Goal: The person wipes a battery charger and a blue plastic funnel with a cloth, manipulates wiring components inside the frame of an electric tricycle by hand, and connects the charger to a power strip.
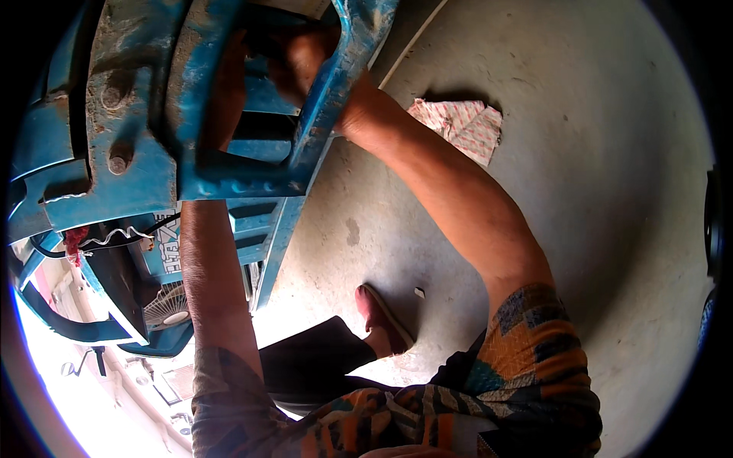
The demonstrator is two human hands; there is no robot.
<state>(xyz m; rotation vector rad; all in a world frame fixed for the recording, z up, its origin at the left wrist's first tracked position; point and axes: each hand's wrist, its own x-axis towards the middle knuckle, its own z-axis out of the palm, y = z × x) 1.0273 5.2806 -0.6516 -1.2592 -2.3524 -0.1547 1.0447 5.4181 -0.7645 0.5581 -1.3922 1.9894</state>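
Observation:
A scuffed blue metal frame (134,137) with two rusty bolts fills the upper left of the head view. My right hand (301,65) reaches into an opening of the frame at the top, with its fingers bent in shadow; what they hold, if anything, I cannot make out. My left hand (229,88) is up inside the frame, seen partly between its bars, with the forearm passing behind the lower bar. Its fingers are too dark and covered to read.
A striped cloth (462,126) lies on the concrete floor (595,168) beside a pale strip or cord. Below the frame are wires (111,237), a red rag (74,244), a fan (164,305) and more blue metalwork. My foot in a red shoe (378,313) is on the floor.

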